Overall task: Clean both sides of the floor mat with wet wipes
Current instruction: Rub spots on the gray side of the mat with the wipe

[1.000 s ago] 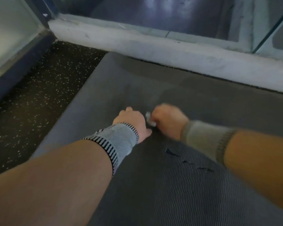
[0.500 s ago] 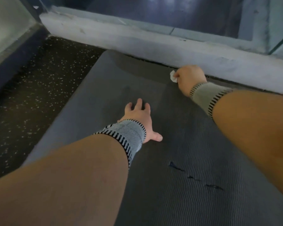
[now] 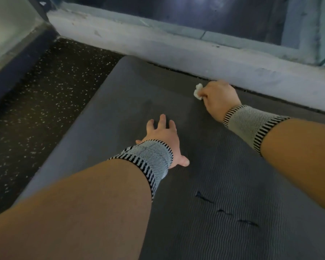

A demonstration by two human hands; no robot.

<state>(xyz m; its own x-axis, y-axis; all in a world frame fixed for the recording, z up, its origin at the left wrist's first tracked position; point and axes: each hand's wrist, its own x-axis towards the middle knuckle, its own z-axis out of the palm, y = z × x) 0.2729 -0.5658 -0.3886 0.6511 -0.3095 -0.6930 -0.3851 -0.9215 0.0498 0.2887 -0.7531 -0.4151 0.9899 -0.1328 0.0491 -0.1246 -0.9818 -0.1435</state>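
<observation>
Grey ribbed foam floor mat (image 3: 223, 184) lies flat against the pale concrete ledge (image 3: 176, 51). Right hand (image 3: 219, 98) pinches a crumpled white wet wipe (image 3: 198, 91) near the ledge; left hand (image 3: 162, 133) presses flat, fingers spread. Upper face is mid-wipe; the underside probably remains.

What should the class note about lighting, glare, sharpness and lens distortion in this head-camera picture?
Head view: dim, uneven light; bright glare spots on the glass panel at the top; the grey floor mat shows its wavy ribs near the camera but turns soft farther away; the white wipe in the right hand looks washed out; the wide angle enlarges the forearms and bends the concrete ledge.
</observation>
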